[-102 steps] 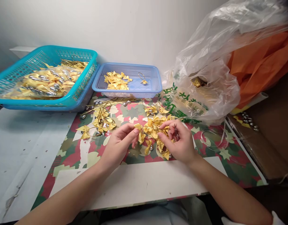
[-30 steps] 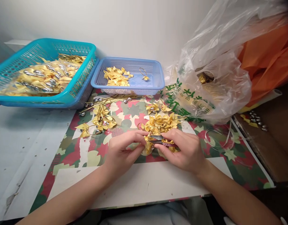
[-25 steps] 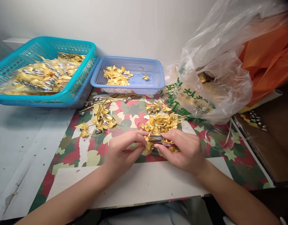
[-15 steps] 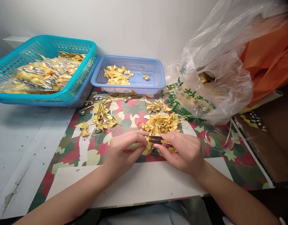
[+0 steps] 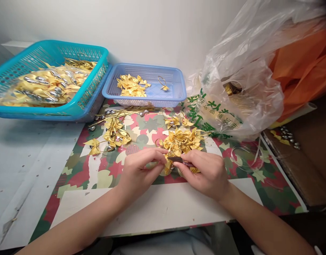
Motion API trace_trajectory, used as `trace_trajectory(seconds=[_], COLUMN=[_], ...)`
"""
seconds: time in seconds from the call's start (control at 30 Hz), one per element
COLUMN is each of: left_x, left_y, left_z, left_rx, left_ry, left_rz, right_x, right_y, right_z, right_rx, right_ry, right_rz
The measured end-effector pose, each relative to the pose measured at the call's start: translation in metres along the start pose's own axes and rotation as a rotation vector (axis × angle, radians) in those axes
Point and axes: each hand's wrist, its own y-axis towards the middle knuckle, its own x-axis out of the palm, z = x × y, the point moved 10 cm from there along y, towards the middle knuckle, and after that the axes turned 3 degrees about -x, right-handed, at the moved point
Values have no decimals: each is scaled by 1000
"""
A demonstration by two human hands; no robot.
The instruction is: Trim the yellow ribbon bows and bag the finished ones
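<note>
My left hand is closed in a pinch on a yellow ribbon bow, mostly hidden behind the fingertips. My right hand grips small dark-bladed scissors; their blades are together and point left at my left fingertips. Just beyond both hands lies a heap of yellow ribbon bows with gold cord loops. More bows with silver bells lie to the left on the camouflage-patterned sheet.
A turquoise basket holding bagged bows and bells stands at the back left. Beside it, a blue basket contains loose bows. At right are a clear plastic bag and orange material. Gold cords lie before the baskets.
The scissors' blades have gone from apart to together at my left fingertips. My hands stay in nearly the same place; the view has shifted slightly.
</note>
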Motion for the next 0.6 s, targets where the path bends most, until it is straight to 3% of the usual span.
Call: trace_trajectory(seconds=[0.27, 0.5, 0.6], left_x=[12, 6, 5], left_y=[1, 1, 0], left_z=[-28, -24, -23], left_rx=[-342, -264, -246], left_ry=[-511, -429, -406], left_rz=[-63, -17, -4], right_x=[-7, 36, 43], right_y=[3, -18, -24], right_z=[36, 48, 49], right_rx=[192, 596, 682], right_ry=[196, 599, 678], right_rz=[10, -288, -316])
